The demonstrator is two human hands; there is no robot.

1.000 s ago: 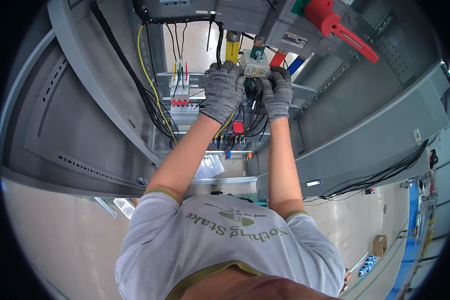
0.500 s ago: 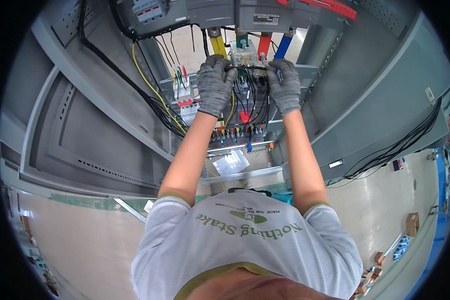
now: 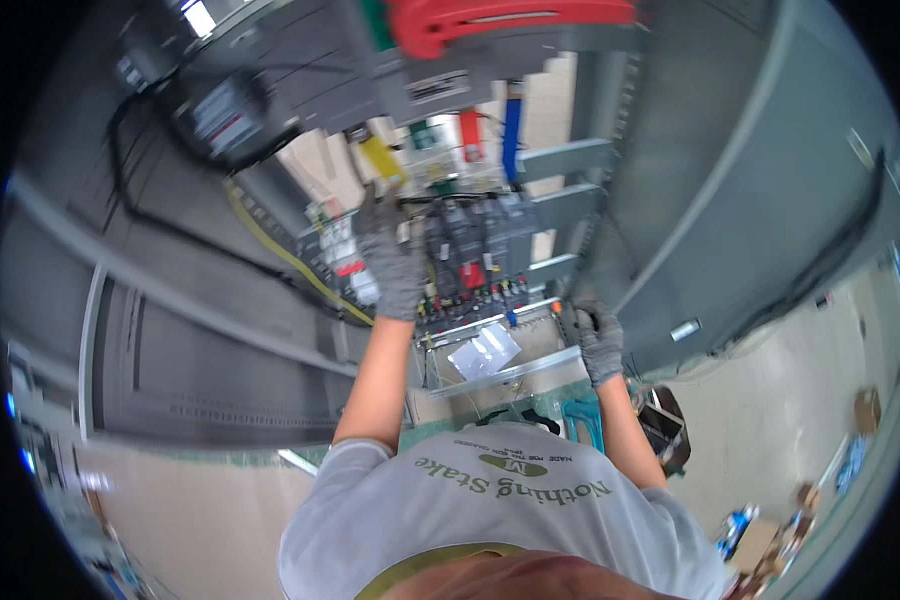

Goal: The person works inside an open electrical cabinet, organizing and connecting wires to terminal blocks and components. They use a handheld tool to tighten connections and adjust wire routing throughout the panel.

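I wear grey knit gloves on both hands inside an open metal cabinet. My left hand [image 3: 388,258] is raised with its fingers stretched out and somewhat apart, just below the yellow busbar [image 3: 380,158]. I cannot make out whether its fingertips touch anything. To its right is a row of dark grey switch units [image 3: 475,232] with black wires and a red part. My right hand [image 3: 600,345] is low, beside the right end of the lower metal crossbar [image 3: 505,373]. Motion blurs its fingers, and what they hold, if anything, cannot be told.
Red [image 3: 470,137] and blue busbars [image 3: 512,140] hang under a large breaker with a red handle [image 3: 510,22]. A terminal row [image 3: 475,303] and a clear plastic sheet [image 3: 485,352] lie lower. A dark open container [image 3: 662,428] stands on the floor at right.
My right hand has left the wiring and dropped down toward the lower right. My left hand has shifted left and lower in the picture. The whole view has tilted, bringing the large breaker closer.
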